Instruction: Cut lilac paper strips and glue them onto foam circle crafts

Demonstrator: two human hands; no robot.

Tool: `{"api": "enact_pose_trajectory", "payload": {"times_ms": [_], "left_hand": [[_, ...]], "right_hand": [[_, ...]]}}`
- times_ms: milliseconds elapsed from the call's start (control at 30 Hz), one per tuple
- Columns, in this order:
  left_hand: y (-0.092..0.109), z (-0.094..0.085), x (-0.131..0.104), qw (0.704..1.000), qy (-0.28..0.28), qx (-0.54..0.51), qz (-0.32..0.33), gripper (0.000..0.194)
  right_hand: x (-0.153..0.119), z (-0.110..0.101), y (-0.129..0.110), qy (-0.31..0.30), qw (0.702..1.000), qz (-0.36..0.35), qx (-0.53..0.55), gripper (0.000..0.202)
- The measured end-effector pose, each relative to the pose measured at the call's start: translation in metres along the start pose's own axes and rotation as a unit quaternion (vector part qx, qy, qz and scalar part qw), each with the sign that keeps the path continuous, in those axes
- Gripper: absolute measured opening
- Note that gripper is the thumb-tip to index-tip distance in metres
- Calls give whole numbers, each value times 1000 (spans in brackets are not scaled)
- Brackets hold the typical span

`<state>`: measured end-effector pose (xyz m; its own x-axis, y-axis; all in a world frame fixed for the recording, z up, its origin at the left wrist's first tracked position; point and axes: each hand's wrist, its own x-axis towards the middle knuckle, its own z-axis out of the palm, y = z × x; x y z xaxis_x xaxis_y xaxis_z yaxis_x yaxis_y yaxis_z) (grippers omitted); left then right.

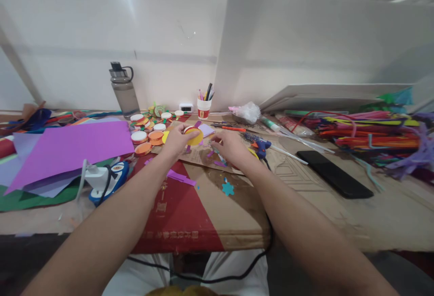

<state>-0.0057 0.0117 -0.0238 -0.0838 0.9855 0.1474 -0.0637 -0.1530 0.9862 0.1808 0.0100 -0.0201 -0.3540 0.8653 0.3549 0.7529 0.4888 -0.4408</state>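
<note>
My left hand (178, 141) is closed on a round paper craft piece (195, 136), yellow on its face with a red edge and purple paper tabs sticking out. My right hand (230, 145) is a little to its right, fingers bent together over the cardboard. Something small and shiny shows under these fingers, too unclear to name. Small purple paper scraps (220, 163) lie below it. A blue hot glue gun (261, 148) rests just right of my right hand. Nearer to me are purple paper strips (181, 178) and a teal paper snowflake shape (228, 188).
Several orange and white round pieces (156, 138) stand left of my left hand. Purple paper sheets (84, 146), a blue power strip (113, 180) and a water bottle (125, 92) are further left. Rightward lie a black phone (334, 174) and colourful pipe cleaners (373, 137). A pen cup (204, 108) stands behind.
</note>
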Motion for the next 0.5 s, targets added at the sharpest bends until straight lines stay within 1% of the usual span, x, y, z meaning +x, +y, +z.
{"api": "enact_pose_trajectory", "payload": {"times_ms": [167, 233, 300, 367, 500], "left_hand": [[3, 1, -3, 996, -17, 71, 55, 37], [5, 2, -4, 992, -27, 80, 90, 36], [8, 3, -5, 990, -39, 78, 112, 33], [10, 5, -7, 990, -51, 71, 108, 32], [10, 7, -9, 993, -73, 58, 69, 40]], "right_hand": [[1, -1, -1, 51, 998, -6, 38, 18], [1, -2, -2, 65, 997, -3, 51, 18], [1, -2, -3, 84, 993, -3, 81, 18], [2, -2, -5, 107, 985, -7, 133, 19], [1, -6, -10, 148, 961, -30, 231, 21]]}}
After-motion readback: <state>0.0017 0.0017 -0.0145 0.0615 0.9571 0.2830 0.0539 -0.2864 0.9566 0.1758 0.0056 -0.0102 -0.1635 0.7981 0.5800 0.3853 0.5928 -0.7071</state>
